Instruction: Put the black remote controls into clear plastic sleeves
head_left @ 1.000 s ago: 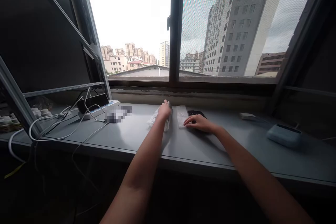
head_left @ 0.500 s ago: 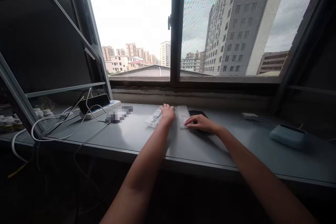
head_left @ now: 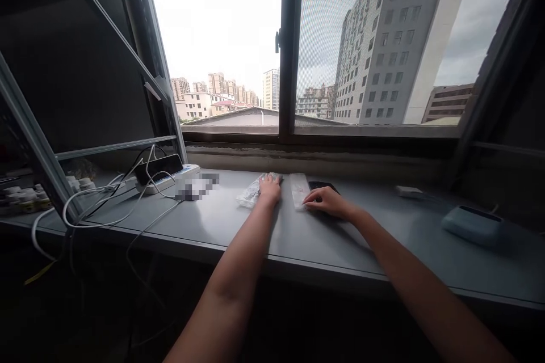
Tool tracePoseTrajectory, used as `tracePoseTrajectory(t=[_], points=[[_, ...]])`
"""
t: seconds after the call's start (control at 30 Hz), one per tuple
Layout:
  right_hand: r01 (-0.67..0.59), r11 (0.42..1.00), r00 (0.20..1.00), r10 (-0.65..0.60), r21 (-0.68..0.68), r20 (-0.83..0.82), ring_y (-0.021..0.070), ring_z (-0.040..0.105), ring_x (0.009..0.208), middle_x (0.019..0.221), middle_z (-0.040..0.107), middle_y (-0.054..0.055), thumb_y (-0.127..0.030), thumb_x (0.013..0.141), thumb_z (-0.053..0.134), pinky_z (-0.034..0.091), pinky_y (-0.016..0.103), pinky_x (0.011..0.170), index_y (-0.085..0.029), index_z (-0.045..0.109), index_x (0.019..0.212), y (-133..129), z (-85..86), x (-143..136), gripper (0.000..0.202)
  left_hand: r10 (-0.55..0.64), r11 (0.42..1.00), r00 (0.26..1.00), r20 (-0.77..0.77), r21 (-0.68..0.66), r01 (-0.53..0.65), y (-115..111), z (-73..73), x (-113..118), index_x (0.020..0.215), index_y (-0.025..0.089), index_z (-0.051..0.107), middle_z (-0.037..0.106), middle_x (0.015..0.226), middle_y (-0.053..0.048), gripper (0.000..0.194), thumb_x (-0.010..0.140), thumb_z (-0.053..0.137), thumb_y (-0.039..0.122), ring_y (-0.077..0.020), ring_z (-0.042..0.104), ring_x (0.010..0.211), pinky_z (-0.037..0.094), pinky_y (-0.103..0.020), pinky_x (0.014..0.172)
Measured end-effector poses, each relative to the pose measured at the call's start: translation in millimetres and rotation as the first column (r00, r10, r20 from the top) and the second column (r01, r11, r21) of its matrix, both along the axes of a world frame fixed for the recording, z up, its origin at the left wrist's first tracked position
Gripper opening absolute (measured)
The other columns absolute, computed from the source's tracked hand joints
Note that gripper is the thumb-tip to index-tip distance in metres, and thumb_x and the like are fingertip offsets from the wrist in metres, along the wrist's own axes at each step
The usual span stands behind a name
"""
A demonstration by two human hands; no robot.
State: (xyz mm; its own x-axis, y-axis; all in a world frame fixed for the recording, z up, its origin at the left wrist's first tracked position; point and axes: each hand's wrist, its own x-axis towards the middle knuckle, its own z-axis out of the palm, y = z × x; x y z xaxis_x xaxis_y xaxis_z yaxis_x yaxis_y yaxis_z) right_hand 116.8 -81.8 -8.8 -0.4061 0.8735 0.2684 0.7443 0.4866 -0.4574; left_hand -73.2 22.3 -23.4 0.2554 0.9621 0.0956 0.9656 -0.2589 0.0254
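My left hand (head_left: pixel 269 187) lies with its fingers spread on a crumpled clear plastic bag (head_left: pixel 248 193) near the middle of the grey table. To its right, a flat translucent bag (head_left: pixel 299 188) lies lengthwise on the surface. My right hand (head_left: pixel 326 202) has its fingertips and thumb closed at the lower right edge of that flat bag. A dark flat object (head_left: pixel 327 186) sits partly hidden behind and under my right hand.
At the left are a white power strip (head_left: pixel 190 169) with tangled cables, a dark phone-like object (head_left: pixel 164 168) and small bottles (head_left: pixel 25 199). At the right are a blue-grey case (head_left: pixel 472 225) and a small white box (head_left: pixel 409 191). A metal shelf post stands at the left.
The view has shifted slightly. The fingers of my right hand have drawn together at the flat bag's edge. My left hand stays on the crumpled bag, its fingers lying flatter.
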Motion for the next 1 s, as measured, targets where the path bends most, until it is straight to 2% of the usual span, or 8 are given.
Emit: tracePoseTrajectory(t=[0.27,0.4,0.5,0.6,0.67,0.73,0.87,1.0], points=[[0.109,0.985,0.993,-0.113,0.131,0.024,0.0176,0.069,0.074,0.081,0.075,0.002,-0.017,0.078,0.059,0.049,0.025,0.069,-0.022,0.075,0.078,0.0,-0.2,-5.8,0.017,0.06,0.997,0.998,-0.013,0.041,-0.059,19.6,-2.6,-19.5,0.152,0.017,0.026,0.021,0.158,-0.012,0.059,0.094,0.029,0.022,-0.0273,0.017,0.147,0.017,-0.05,0.116],[0.156,0.972,0.987,-0.159,0.179,0.004,0.0183,0.069,0.073,0.077,0.074,0.002,-0.027,0.08,0.064,0.047,0.026,0.067,-0.023,0.074,0.076,-4.1,4.5,-6.7,0.011,0.073,0.993,0.997,0.023,0.095,-0.075,23.9,-4.1,-28.0,0.15,0.018,0.032,0.024,0.158,-0.012,0.055,0.097,0.027,0.035,-0.0276,0.017,0.147,0.017,-0.049,0.117],[0.237,0.95,0.969,-0.246,0.204,0.019,0.0197,0.068,0.076,0.08,0.074,0.002,-0.036,0.082,0.064,0.046,0.027,0.066,-0.025,0.074,0.078,-5.5,7.0,-3.9,0.015,0.047,0.953,0.991,0.127,0.293,-0.082,20.3,-1.8,-26.2,0.146,0.011,0.037,0.017,0.159,-0.016,0.06,0.097,0.03,0.044,-0.0301,0.011,0.148,0.017,-0.049,0.117],[0.346,0.901,0.934,-0.358,0.262,-0.005,0.0193,0.066,0.078,0.089,0.074,0.002,-0.036,0.085,0.059,0.044,0.027,0.063,-0.026,0.073,0.079,-3.8,6.9,2.6,0.018,-0.086,0.824,0.965,0.246,0.562,-0.07,8.1,9.1,-11.6,0.14,0.011,0.044,0.022,0.157,-0.018,0.056,0.097,0.032,0.045,-0.0301,0.021,0.145,0.024,-0.047,0.114],[0.398,0.872,0.916,-0.396,0.286,-0.068,0.0185,0.065,0.078,0.09,0.073,0.002,-0.032,0.083,0.058,0.044,0.027,0.064,-0.025,0.072,0.078,-1.4,6.0,6.8,0.017,-0.197,0.741,0.935,0.296,0.669,-0.056,-5.6,19.4,4.9,0.129,0.015,0.054,0.039,0.148,-0.017,0.046,0.098,0.034,0.043,-0.0273,0.04,0.134,0.035,-0.041,0.107],[0.436,0.857,0.9,-0.411,0.274,-0.146,0.0182,0.065,0.078,0.086,0.073,0.002,-0.031,0.081,0.058,0.045,0.026,0.065,-0.024,0.071,0.077,1.4,5.3,9.3,0.015,-0.314,0.698,0.904,0.29,0.716,0.013,-22.1,28.0,23.9,0.111,0.017,0.063,0.058,0.127,-0.015,0.038,0.098,0.037,0.041,-0.0241,0.054,0.116,0.043,-0.035,0.095],[0.495,0.854,0.854,-0.446,0.158,-0.267,0.0169,0.065,0.064,0.064,0.069,0.0,-0.026,0.076,0.059,0.046,0.026,0.065,-0.021,0.064,0.069,4.6,6.9,10.2,0.01,-0.483,0.705,0.864,0.14,0.648,0.289,-52.9,31.5,56.9,0.08,0.017,0.067,0.068,0.08,-0.009,0.044,0.097,0.039,0.046,-0.0197,0.065,0.081,0.045,-0.032,0.081],[0.621,0.783,0.712,-0.576,-0.022,-0.402,0.0151,0.061,0.048,0.049,0.06,-0.003,-0.016,0.075,0.057,0.045,0.025,0.056,-0.022,0.056,0.064,4.1,11.2,11.3,0.012,-0.488,0.774,0.862,0.137,0.525,0.355,-68.0,24.8,71.9,0.076,0.017,0.071,0.068,0.071,-0.009,0.049,0.096,0.039,0.048,-0.0199,0.067,0.074,0.045,-0.029,0.072]])
